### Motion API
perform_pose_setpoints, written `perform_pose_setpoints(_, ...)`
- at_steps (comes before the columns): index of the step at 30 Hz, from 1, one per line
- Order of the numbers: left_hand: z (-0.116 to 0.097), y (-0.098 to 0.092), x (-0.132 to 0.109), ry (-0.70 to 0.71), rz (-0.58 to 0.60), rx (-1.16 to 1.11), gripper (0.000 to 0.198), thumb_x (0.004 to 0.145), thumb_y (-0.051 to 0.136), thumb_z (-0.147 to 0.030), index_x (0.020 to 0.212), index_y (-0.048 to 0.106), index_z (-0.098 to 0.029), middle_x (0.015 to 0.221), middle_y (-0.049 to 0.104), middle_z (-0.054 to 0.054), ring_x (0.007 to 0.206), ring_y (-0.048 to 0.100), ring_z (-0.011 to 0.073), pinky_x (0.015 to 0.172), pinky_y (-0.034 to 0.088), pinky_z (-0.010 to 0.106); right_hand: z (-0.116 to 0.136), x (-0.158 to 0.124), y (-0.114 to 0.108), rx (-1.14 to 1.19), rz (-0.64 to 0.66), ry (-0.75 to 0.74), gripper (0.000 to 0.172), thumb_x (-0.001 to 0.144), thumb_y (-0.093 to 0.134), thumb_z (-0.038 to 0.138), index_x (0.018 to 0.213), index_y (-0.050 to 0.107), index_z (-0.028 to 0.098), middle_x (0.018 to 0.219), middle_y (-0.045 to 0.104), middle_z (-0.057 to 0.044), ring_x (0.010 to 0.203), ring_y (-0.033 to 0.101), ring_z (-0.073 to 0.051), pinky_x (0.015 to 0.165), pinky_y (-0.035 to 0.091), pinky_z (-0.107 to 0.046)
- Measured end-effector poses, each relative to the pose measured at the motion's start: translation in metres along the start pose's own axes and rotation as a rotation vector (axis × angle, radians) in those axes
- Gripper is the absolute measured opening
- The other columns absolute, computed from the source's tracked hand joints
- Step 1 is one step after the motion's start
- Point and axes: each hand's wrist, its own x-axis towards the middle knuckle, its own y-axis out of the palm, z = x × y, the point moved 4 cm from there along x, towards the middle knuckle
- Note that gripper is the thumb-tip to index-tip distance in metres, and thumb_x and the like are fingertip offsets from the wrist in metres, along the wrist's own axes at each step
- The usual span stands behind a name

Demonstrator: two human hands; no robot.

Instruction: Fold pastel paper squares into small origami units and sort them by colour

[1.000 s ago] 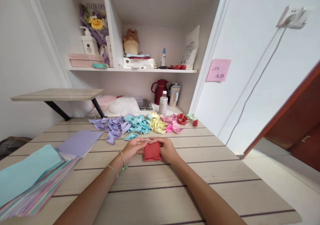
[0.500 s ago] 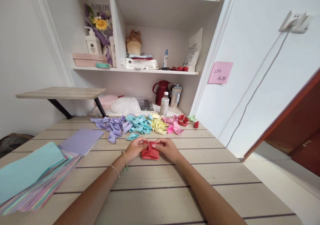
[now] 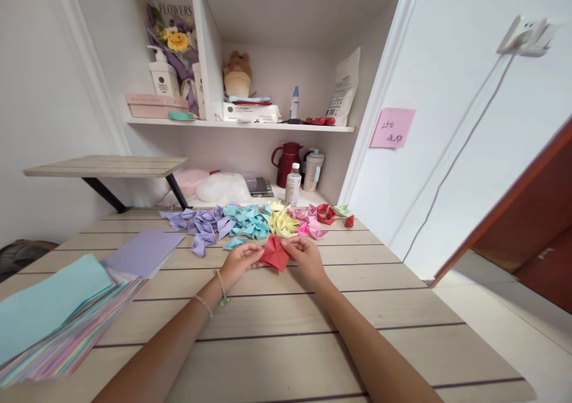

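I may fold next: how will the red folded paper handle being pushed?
The red folded paper is probably very light, being small, thin paper. Creased, it may hold its shape, though its pointed near corner might bend.

Red jug [image 3: 288,166] near lidded cup [image 3: 312,171], blue-capped bottle [image 3: 294,105] on white shelf [image 3: 210,124], pink note [image 3: 392,128] on wall [image 3: 447,45]

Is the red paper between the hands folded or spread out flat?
Folded: the red paper, held by the left hand and right hand, shows crease lines and overlapping flaps.
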Motion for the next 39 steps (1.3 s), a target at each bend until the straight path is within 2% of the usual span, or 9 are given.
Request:
perform_pose_setpoints(6,0.002,-0.005,0.006,0.057,-0.052,0.029,0.031,0.056,0.076,-0.029,0.079,0.061,-0.014,0.070,0.067,0.003,0.061,0.062,0.0129,0.066,0.050,0.027,0.002,0.002,-0.002,-0.010,-0.014,-0.045,0.033,0.062,0.069,0.043,0.080,0.056,0.019,0.052,0.056,0.004,0.047,0.050,-0.011,0.048,0.041,-0.023)
perform_pose_setpoints(11,0.001,-0.009,0.006,0.121,-0.126,0.045,0.025,0.059,0.073,-0.031,0.074,0.063,-0.014,0.074,0.067,0.003,0.067,0.062,0.0141,0.068,0.050,0.026,0.004,-0.001,0.004,-0.103,0.080,-0.087,0.027,0.067,0.065,0.039,0.083,0.064,0.017,0.076,0.066,-0.004,0.066,0.058,-0.016,0.060,0.047,-0.028)
perform_pose_setpoints(16,-0.003,-0.003,0.003,0.115,-0.046,0.051,0.033,0.055,0.076,-0.026,0.083,0.065,-0.014,0.089,0.068,0.007,0.082,0.063,0.0188,0.076,0.049,0.029,0.004,-0.003,0.007,-0.169,0.162,-0.079,0.042,0.063,0.070,0.031,0.101,0.064,0.017,0.087,0.068,-0.005,0.071,0.061,-0.018,0.068,0.049,-0.033)
perform_pose_setpoints(18,-0.005,-0.002,0.002,0.125,-0.051,0.075,0.039,0.050,0.079,-0.022,0.086,0.064,-0.013,0.092,0.068,0.008,0.084,0.063,0.0190,0.076,0.049,0.029,0.006,-0.004,0.007,-0.198,0.159,-0.094,0.041,0.064,0.070,0.032,0.102,0.065,0.017,0.092,0.068,-0.006,0.075,0.062,-0.020,0.071,0.049,-0.034)
perform_pose_setpoints(23,-0.007,-0.007,0.003,0.150,-0.145,0.132,0.033,0.057,0.076,-0.028,0.085,0.064,-0.013,0.078,0.069,0.006,0.066,0.062,0.0133,0.061,0.048,0.022,0.012,-0.007,0.007,-0.272,0.105,-0.135,0.030,0.067,0.068,0.038,0.089,0.070,0.018,0.090,0.070,-0.006,0.084,0.062,-0.022,0.077,0.047,-0.035)
perform_pose_setpoints(27,-0.007,-0.006,0.003,0.143,-0.127,0.164,0.034,0.061,0.072,-0.035,0.085,0.064,-0.012,0.061,0.065,0.002,0.050,0.056,0.0100,0.051,0.044,0.021,0.010,-0.007,0.009,-0.218,0.136,-0.121,0.032,0.068,0.067,0.040,0.089,0.070,0.017,0.086,0.070,-0.007,0.081,0.063,-0.022,0.075,0.048,-0.034)
perform_pose_setpoints(32,-0.009,-0.003,0.001,0.181,-0.111,0.178,0.037,0.061,0.072,-0.035,0.088,0.062,-0.013,0.060,0.063,0.001,0.050,0.056,0.0104,0.052,0.045,0.022,0.005,-0.003,0.005,-0.169,0.102,-0.121,0.036,0.067,0.068,0.039,0.094,0.068,0.017,0.086,0.070,-0.007,0.076,0.063,-0.021,0.070,0.049,-0.032)
perform_pose_setpoints(39,-0.008,-0.005,0.004,0.207,-0.154,0.141,0.045,0.060,0.071,-0.039,0.095,0.059,-0.013,0.057,0.059,-0.001,0.049,0.055,0.0107,0.048,0.043,0.021,0.003,-0.001,0.002,-0.218,0.094,-0.177,0.029,0.069,0.064,0.037,0.091,0.068,0.017,0.084,0.069,-0.006,0.072,0.061,-0.019,0.063,0.048,-0.030)
